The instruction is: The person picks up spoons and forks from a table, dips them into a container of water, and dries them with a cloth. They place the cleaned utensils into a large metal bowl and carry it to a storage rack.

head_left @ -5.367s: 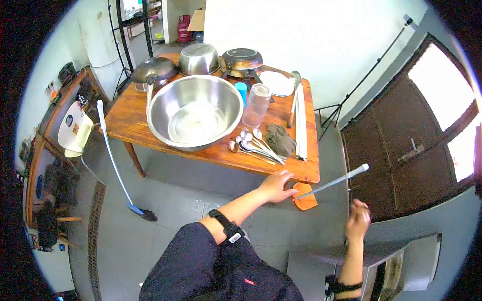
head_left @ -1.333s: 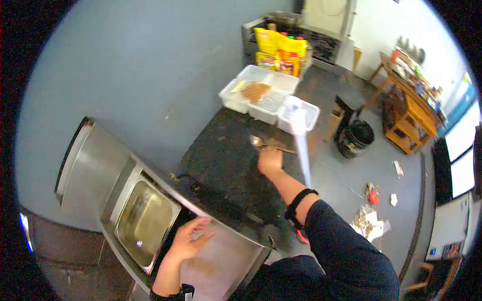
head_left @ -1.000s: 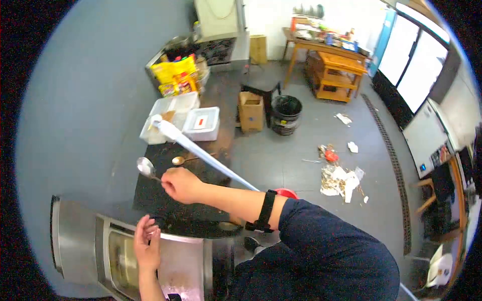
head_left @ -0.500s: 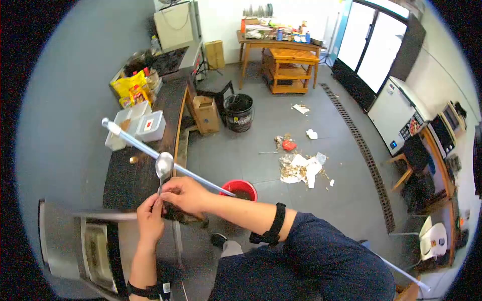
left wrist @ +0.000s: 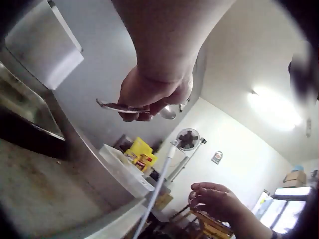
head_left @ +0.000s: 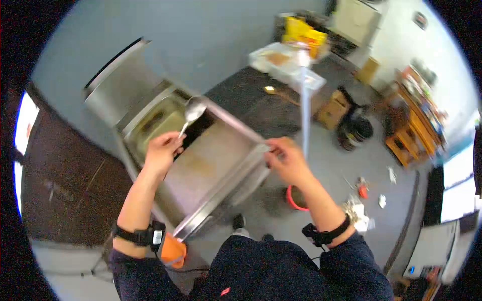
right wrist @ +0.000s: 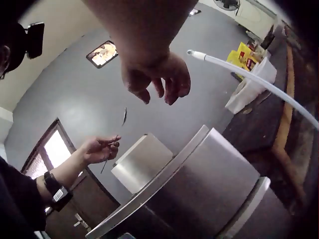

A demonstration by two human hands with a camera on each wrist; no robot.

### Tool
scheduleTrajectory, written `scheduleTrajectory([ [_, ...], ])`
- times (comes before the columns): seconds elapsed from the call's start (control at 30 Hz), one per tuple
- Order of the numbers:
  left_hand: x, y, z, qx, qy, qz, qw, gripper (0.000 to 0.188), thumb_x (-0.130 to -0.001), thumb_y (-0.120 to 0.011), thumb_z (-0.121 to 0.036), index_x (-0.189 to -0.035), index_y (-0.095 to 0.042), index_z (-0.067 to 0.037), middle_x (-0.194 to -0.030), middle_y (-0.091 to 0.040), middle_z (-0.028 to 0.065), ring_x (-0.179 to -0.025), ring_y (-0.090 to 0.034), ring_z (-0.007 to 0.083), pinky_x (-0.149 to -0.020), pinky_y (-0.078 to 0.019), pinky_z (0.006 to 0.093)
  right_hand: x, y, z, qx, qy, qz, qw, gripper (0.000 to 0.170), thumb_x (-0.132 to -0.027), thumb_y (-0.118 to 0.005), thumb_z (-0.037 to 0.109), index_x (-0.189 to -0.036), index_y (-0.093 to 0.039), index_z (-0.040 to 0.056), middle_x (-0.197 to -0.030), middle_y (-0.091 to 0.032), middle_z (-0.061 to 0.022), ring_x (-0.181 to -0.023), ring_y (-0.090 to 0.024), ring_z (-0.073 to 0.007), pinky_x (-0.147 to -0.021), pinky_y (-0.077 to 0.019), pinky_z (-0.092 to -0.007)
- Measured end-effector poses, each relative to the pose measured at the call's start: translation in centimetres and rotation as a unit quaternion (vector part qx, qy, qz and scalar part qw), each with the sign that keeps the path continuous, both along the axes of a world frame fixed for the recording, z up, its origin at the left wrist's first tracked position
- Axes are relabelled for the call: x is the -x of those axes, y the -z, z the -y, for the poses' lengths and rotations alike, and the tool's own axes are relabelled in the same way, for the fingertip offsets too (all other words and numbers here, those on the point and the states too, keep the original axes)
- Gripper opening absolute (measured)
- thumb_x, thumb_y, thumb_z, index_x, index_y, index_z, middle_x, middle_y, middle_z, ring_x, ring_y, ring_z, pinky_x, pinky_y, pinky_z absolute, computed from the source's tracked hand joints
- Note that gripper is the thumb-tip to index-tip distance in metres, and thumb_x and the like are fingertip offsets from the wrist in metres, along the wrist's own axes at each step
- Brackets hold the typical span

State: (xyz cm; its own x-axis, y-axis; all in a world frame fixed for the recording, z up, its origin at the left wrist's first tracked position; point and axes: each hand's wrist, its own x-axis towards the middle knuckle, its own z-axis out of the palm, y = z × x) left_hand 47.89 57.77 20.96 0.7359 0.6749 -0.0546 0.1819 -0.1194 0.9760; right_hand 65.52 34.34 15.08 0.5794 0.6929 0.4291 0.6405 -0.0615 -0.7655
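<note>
In the head view my left hand (head_left: 161,154) grips a metal spoon (head_left: 196,109) by its handle, bowl upward, over the steel counter unit. The left wrist view shows the handle end sticking out past the curled fingers of the left hand (left wrist: 149,94). My right hand (head_left: 290,161) is beside the counter's right corner, and the right wrist view shows that right hand (right wrist: 159,77) with loosely bent fingers and nothing in them. Behind the spoon lies a steel basin (head_left: 131,131) holding murky liquid. Another spoon (head_left: 271,90) rests on the dark table.
Plastic tubs (head_left: 283,67) and yellow packets (head_left: 301,34) stand on the dark table (head_left: 236,95). A pale long pole (head_left: 305,110) leans from a red bucket (head_left: 292,200). A black bucket (head_left: 357,131) and scattered litter (head_left: 355,208) are on the floor.
The person turned from the wooden table to the dark one, where the right hand picked up the spoon. It passed to the left hand, which moved over the steel counter; the right let go.
</note>
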Motion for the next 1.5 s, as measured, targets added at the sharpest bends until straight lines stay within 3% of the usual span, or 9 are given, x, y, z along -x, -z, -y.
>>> scheduleTrajectory([
  [0.07, 1.7, 0.3, -4.2, -0.062, -0.043, -0.028, 0.997, 0.014, -0.076, -0.053, -0.008, -0.088, -0.058, -0.002, -0.068, -0.052, -0.0003, -0.059, -0.043, 0.0066, -0.057, -0.0364, 0.0194, -0.2, -0.1, -3.6, 0.051, 0.018, 0.095, 0.994, 0.03, -0.064, -0.063, 0.007, -0.091, -0.052, 0.0013, -0.079, -0.05, -0.0106, -0.071, -0.052, -0.0201, -0.062, -0.0426, -0.0267],
  [0.13, 2.8, 0.4, -7.8, -0.072, -0.094, -0.029, 0.993, 0.013, -0.075, -0.054, -0.009, -0.086, -0.059, -0.004, -0.069, -0.053, 0.0003, -0.06, -0.044, 0.0063, -0.057, -0.0365, 0.0194, -0.4, 0.1, -6.9, 0.057, 0.027, 0.132, 0.989, 0.029, -0.063, -0.062, 0.006, -0.09, -0.051, 0.0008, -0.084, -0.048, -0.0124, -0.08, -0.05, -0.0251, -0.068, -0.0412, -0.0296],
  [0.27, 4.2, 0.9, -6.6, -0.023, -0.131, 0.043, 0.99, 0.015, -0.073, -0.057, -0.009, -0.086, -0.058, 0.0, -0.078, -0.057, 0.0025, -0.07, -0.051, 0.0087, -0.068, -0.0392, 0.0198, -1.0, 1.7, -5.0, 0.09, 0.05, 0.157, 0.982, 0.031, -0.062, -0.061, 0.008, -0.09, -0.05, 0.0024, -0.089, -0.046, -0.0134, -0.086, -0.046, -0.0302, -0.075, -0.0384, -0.0342],
  [0.37, 6.0, 2.9, -7.7, -0.071, -0.144, 0.081, 0.984, 0.009, -0.072, -0.056, -0.004, -0.081, -0.059, -0.003, -0.074, -0.059, 0.0037, -0.063, -0.052, 0.0081, -0.06, -0.0405, 0.0192, 1.1, 2.6, -5.1, 0.123, 0.023, 0.159, 0.979, 0.034, -0.062, -0.06, 0.007, -0.093, -0.049, 0.0024, -0.092, -0.044, -0.0139, -0.089, -0.044, -0.0302, -0.077, -0.0376, -0.034],
  [0.5, 1.2, 8.6, -19.1, -0.091, -0.139, 0.024, 0.986, 0.01, -0.071, -0.051, -0.002, -0.076, -0.06, -0.004, -0.071, -0.06, 0.0059, -0.066, -0.054, 0.0109, -0.06, -0.0421, 0.0235, -1.2, 3.7, -11.2, 0.148, -0.004, 0.161, 0.976, 0.029, -0.065, -0.055, 0.001, -0.093, -0.049, 0.0018, -0.1, -0.041, -0.017, -0.095, -0.042, -0.033, -0.082, -0.0344, -0.0353],
  [0.7, -1.4, 13.1, -22.0, -0.241, -0.151, -0.202, 0.937, 0.017, -0.071, -0.046, -0.009, -0.079, -0.061, -0.01, -0.077, -0.059, 0.0107, -0.071, -0.057, 0.0231, -0.064, -0.0431, 0.0287, -2.0, 4.8, -11.6, 0.15, -0.011, 0.167, 0.974, 0.021, -0.066, -0.049, -0.002, -0.086, -0.05, 0.0023, -0.107, -0.039, -0.0197, -0.099, -0.038, -0.0357, -0.083, -0.0325, -0.0389],
  [1.03, -5.0, 17.0, -22.8, -0.262, 0.03, -0.518, 0.814, 0.019, -0.066, -0.052, -0.012, -0.083, -0.061, -0.009, -0.09, -0.057, 0.0126, -0.085, -0.054, 0.0258, -0.07, -0.0438, 0.0339, -2.5, 4.9, -12.0, 0.236, -0.018, 0.178, 0.955, 0.024, -0.063, -0.05, 0.005, -0.087, -0.051, 0.002, -0.109, -0.035, -0.0219, -0.096, -0.036, -0.04, -0.081, -0.0335, -0.0452],
  [1.23, -6.7, 18.0, -22.8, -0.346, 0.119, -0.579, 0.729, 0.019, -0.06, -0.056, -0.007, -0.079, -0.061, -0.006, -0.088, -0.057, 0.0133, -0.086, -0.054, 0.0257, -0.069, -0.0448, 0.0324, -2.8, 4.5, -12.4, 0.239, -0.025, 0.191, 0.952, 0.024, -0.062, -0.051, 0.006, -0.086, -0.051, 0.0041, -0.109, -0.035, -0.0211, -0.094, -0.038, -0.0401, -0.078, -0.0352, -0.0459],
  [1.5, -7.6, 20.1, -24.3, -0.313, 0.174, -0.597, 0.718, 0.022, -0.055, -0.058, -0.006, -0.077, -0.061, -0.005, -0.087, -0.057, 0.0142, -0.082, -0.055, 0.026, -0.067, -0.0451, 0.0321, -3.2, 4.7, -12.3, 0.249, -0.039, 0.187, 0.949, 0.026, -0.06, -0.053, 0.007, -0.086, -0.051, 0.0062, -0.11, -0.035, -0.0201, -0.094, -0.038, -0.0404, -0.076, -0.0359, -0.047],
])
